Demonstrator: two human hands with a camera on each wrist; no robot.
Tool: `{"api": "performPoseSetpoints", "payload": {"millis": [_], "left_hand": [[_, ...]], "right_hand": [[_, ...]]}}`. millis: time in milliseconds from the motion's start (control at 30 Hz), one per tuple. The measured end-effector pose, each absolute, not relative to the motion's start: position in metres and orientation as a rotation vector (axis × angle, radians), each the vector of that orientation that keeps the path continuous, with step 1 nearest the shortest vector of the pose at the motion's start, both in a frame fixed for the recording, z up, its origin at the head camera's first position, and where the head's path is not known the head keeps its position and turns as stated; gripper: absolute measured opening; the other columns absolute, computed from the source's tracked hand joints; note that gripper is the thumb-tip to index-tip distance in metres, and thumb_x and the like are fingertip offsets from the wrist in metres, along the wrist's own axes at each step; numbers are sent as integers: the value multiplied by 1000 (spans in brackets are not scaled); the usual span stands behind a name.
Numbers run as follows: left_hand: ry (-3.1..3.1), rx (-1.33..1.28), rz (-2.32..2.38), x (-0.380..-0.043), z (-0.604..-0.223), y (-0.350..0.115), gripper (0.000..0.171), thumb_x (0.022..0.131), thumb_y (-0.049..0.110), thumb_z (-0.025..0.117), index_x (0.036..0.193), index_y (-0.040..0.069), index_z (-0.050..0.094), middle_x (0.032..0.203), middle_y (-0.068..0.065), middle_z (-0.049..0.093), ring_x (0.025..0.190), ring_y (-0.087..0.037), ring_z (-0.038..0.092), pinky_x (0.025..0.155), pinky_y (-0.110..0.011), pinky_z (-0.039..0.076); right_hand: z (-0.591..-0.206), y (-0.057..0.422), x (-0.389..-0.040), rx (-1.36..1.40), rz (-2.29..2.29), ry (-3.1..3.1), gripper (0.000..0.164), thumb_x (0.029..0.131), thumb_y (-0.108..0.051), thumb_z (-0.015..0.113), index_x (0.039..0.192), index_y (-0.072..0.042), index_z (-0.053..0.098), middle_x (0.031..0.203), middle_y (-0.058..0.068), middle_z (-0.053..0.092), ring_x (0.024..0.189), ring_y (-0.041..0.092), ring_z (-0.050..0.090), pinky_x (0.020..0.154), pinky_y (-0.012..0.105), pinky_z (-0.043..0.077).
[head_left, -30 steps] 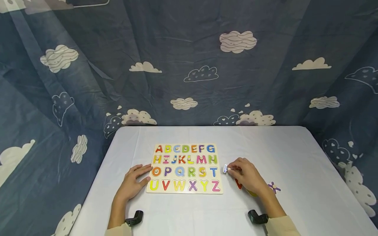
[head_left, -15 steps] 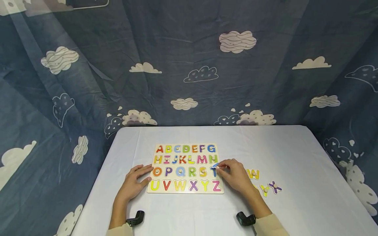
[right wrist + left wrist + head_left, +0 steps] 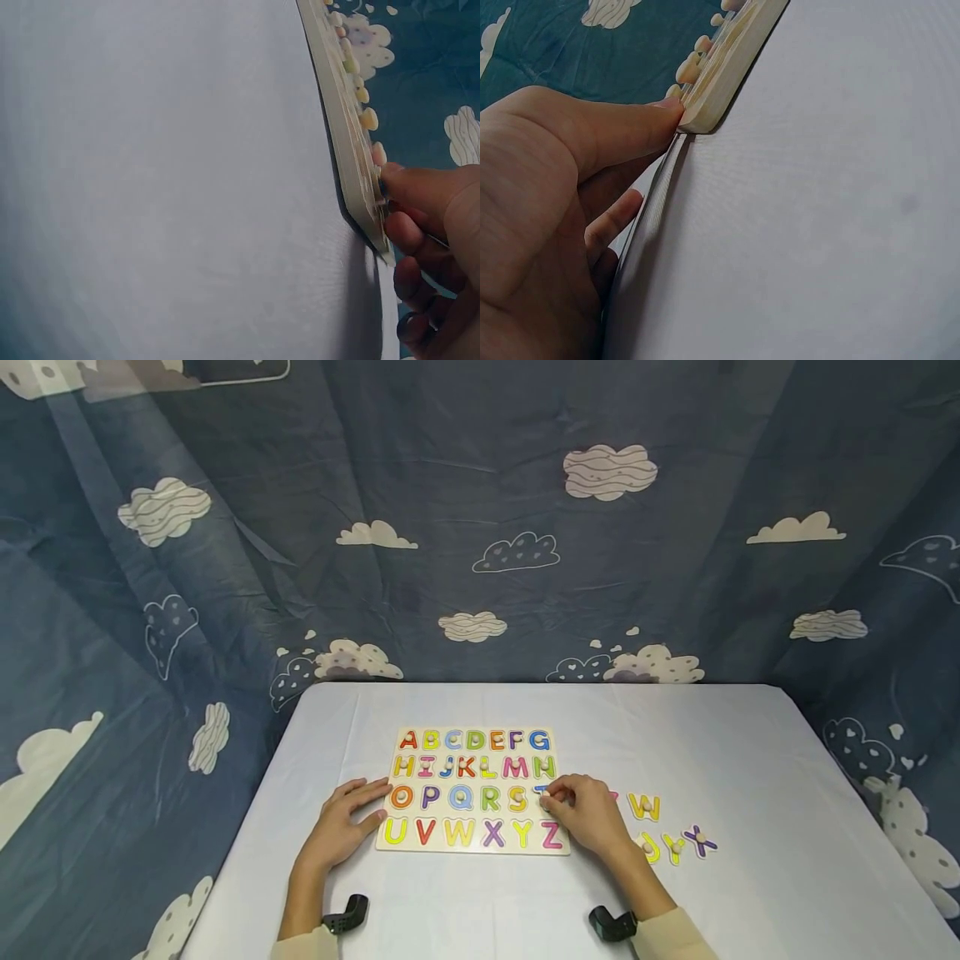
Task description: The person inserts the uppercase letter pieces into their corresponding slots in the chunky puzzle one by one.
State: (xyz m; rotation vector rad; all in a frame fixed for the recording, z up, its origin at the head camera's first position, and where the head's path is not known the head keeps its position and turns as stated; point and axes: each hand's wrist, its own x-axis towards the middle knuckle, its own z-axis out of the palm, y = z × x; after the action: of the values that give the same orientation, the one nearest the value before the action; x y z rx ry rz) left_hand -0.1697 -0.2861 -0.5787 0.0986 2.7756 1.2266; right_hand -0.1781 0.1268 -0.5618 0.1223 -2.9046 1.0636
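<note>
A cream wooden alphabet puzzle board lies on the white table with coloured letters in rows. My left hand rests at its left edge, fingers extended; in the left wrist view the thumb touches the board's corner. At the right edge, my right hand pinches a blue letter T by its knob, over the T spot in the third row. The fingers cover most of that letter. Knobs stand on the pegged letters of the upper rows, while the bottom row, U to Z, shows none.
Right of the board lie loose letters: a yellow-orange W, a yellow Y, a purple X and a yellow curved piece partly behind the right wrist. A dark cloud-patterned curtain hangs behind the table.
My right hand has carried the blue T leftward from beside the board to its spot in the third row, uncovering loose letters on the right. The left hand stays at the board's edge.
</note>
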Motion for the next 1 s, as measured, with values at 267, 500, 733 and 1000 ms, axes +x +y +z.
{"api": "performPoseSetpoints", "payload": {"millis": [267,500,733,1000], "left_hand": [[2778,100,1223,-171,-578,-287,49,92,22,77,140,29,66,152,13,56,152,-25,31,119,-68,23],[2783,112,1218,-171,-579,-287,49,93,22,77,140,27,66,153,11,56,152,-26,31,119,-68,23],[2780,126,1224,-169,-579,-287,49,93,21,77,140,25,66,153,10,56,152,-27,31,119,-68,23],[2779,115,1211,-170,-577,-286,49,93,22,76,141,26,65,153,10,56,152,-27,30,119,-68,23]], "right_hand": [[-566,129,-177,88,1095,-2866,14,86,-25,85,91,-14,79,77,-5,65,70,12,50,64,24,39],[-567,125,-175,34,1088,-2862,15,85,-24,86,90,-13,78,76,-4,62,69,11,49,61,24,37],[-565,133,-170,33,1224,-2868,23,83,-24,88,101,-12,78,81,-4,62,76,12,50,65,23,39],[-551,162,-166,-32,1315,-2736,25,86,-24,85,108,-12,78,82,-2,65,75,13,54,66,21,43]]}}
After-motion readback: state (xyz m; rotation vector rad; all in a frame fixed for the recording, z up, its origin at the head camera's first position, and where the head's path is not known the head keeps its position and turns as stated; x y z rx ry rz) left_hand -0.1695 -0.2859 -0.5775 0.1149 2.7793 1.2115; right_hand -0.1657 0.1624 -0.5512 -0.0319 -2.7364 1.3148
